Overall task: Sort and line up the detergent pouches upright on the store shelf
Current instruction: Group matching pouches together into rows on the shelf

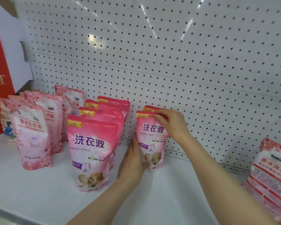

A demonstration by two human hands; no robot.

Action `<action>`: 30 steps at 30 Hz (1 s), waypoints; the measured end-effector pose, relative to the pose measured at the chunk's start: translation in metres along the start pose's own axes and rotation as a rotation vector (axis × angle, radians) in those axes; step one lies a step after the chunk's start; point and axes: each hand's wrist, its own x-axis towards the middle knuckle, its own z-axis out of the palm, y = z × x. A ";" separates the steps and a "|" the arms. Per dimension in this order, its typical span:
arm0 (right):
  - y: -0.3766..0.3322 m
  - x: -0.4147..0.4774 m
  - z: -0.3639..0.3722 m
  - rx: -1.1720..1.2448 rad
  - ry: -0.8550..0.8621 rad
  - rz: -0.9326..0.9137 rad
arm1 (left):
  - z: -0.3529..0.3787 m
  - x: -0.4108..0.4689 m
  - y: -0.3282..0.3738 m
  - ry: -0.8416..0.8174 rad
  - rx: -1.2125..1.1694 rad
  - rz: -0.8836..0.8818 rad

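Both hands (133, 160) (173, 125) grip one glossy pink pouch (152, 138).

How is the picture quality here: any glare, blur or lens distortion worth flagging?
Head view: white glare streaks cross the top of the pegboard; the wide lens slightly bows its seams; the pouch at the right edge is smeared, while print on the held pouch, gripped by the left hand and right hand, is legible; shadows are soft.
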 end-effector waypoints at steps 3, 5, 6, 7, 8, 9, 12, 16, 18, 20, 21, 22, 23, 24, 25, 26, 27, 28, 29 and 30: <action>0.002 -0.003 -0.001 -0.103 0.020 -0.001 | 0.003 0.001 -0.001 -0.008 -0.020 0.005; 0.000 -0.005 -0.004 -0.179 0.010 0.002 | 0.003 0.001 -0.003 -0.008 -0.041 0.013; -0.002 -0.006 -0.005 -0.203 0.005 0.006 | 0.002 0.002 -0.003 -0.010 -0.047 0.020; -0.005 -0.008 -0.007 -0.217 0.002 0.010 | 0.002 0.001 -0.004 -0.016 -0.051 0.028; -0.007 -0.009 -0.008 -0.227 0.002 0.009 | 0.001 0.001 -0.004 -0.022 -0.052 0.038; -0.010 -0.012 -0.009 -0.237 0.005 0.001 | 0.000 -0.001 -0.005 -0.025 -0.052 0.047; -0.016 -0.022 -0.013 -0.289 0.024 -0.034 | -0.005 -0.007 -0.005 -0.036 -0.032 0.073; -0.014 -0.049 -0.020 -0.350 0.056 0.025 | -0.015 -0.021 0.002 -0.088 0.016 0.101; -0.016 -0.072 -0.029 -0.368 0.093 0.050 | -0.021 -0.033 0.007 -0.111 0.029 0.129; -0.021 -0.102 -0.041 -0.382 0.146 0.055 | -0.026 -0.048 0.013 -0.143 0.044 0.164; -0.024 -0.119 -0.047 -0.385 0.177 0.068 | -0.028 -0.056 0.016 -0.159 0.064 0.180; -0.025 -0.137 -0.053 -0.387 0.209 0.092 | -0.028 -0.063 0.019 -0.173 0.085 0.191; -0.025 -0.157 -0.059 -0.385 0.240 0.123 | -0.029 -0.070 0.023 -0.182 0.101 0.207; -0.024 -0.177 -0.065 -0.376 0.279 0.149 | -0.027 -0.075 0.027 -0.191 0.100 0.228; -0.020 -0.197 -0.072 -0.369 0.324 0.184 | -0.024 -0.079 0.033 -0.206 0.087 0.254; -0.014 -0.217 -0.080 -0.364 0.379 0.223 | -0.019 -0.082 0.039 -0.225 0.066 0.285; -0.006 -0.235 -0.090 -0.363 0.436 0.271 | -0.012 -0.085 0.046 -0.250 0.044 0.320; 0.003 -0.253 -0.102 -0.362 0.493 0.325 | -0.003 -0.087 0.055 -0.276 0.013 0.349; 0.011 -0.268 -0.115 -0.363 0.546 0.386 | 0.006 -0.090 0.066 -0.302 -0.022 0.371; 0.020 -0.282 -0.129 -0.363 0.599 0.445 | 0.017 -0.092 0.078 -0.326 -0.052 0.390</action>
